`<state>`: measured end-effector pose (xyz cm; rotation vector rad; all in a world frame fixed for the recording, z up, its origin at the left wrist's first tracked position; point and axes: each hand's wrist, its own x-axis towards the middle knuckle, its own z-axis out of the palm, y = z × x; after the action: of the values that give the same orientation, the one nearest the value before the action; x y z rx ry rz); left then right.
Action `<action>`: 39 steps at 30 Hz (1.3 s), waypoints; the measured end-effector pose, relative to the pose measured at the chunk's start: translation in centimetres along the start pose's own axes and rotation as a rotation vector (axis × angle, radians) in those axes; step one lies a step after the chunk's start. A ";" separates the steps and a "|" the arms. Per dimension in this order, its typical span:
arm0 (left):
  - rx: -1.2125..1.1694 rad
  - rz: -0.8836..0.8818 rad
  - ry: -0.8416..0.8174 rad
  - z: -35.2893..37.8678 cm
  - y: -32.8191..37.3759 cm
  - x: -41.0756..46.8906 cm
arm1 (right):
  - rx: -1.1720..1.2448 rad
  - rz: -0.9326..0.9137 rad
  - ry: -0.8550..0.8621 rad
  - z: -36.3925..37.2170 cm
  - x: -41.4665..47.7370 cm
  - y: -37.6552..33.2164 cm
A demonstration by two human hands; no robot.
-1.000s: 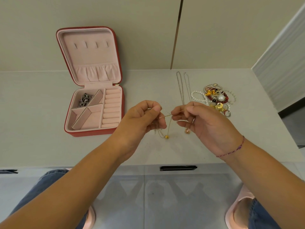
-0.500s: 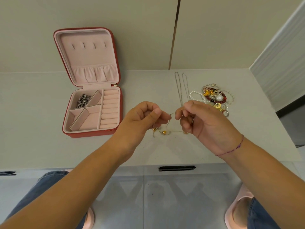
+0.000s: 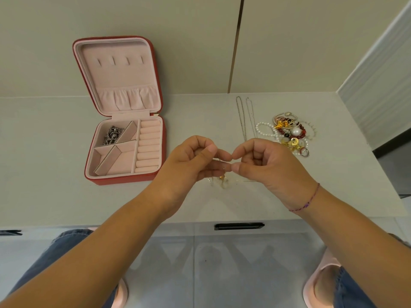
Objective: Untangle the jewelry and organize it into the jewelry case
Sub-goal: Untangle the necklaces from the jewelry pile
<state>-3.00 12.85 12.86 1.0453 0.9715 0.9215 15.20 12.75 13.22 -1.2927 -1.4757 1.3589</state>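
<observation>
Head view, read left to right. On the pale countertop (image 3: 44,163), at the left, stands the jewelry case (image 3: 124,179), red outside and pink-lined, with its lid open and upright against the wall behind. Its rear-left compartment holds one dark silver chain (image 3: 112,134), bunched. The other divided compartments and the ring rolls (image 3: 148,146) along the right side show no jewelry, and neither do the slots and pocket in the lid.

At the centre, the left hand (image 3: 191,161) and the right hand (image 3: 266,165) meet fingertip to fingertip above the counter. Each pinches a fine gold necklace (image 3: 222,178) between thumb and forefinger, with the other fingers curled. The necklace's slack, with small gold beads, hangs below the fingertips and trails rightwards under the right hand. Whether a knot lies between the two pinches is too fine to tell. A thread bracelet (image 3: 308,200) circles the right wrist.

Beyond the right hand, two thin silver chains (image 3: 241,116) lie straight and side by side, apart from each other. Just to their right sits a heap of mixed jewelry (image 3: 289,134): pearl strands, red beads, gold pieces and rings, overlapping.

Progress, as judged: early. One piece is stowed, two chains look freed but not yet cased, one necklace is being worked in hand, and the heap, the greater part of the jewelry, is yet to be separated and placed.
</observation>
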 end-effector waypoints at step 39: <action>0.165 -0.030 0.016 0.2 0.7 -0.3 | -0.027 0.021 -0.052 -0.4 -0.1 -0.3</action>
<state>-2.96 12.70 13.61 1.1598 1.0884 0.8366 15.54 12.78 13.57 -1.3023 -1.5246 1.3993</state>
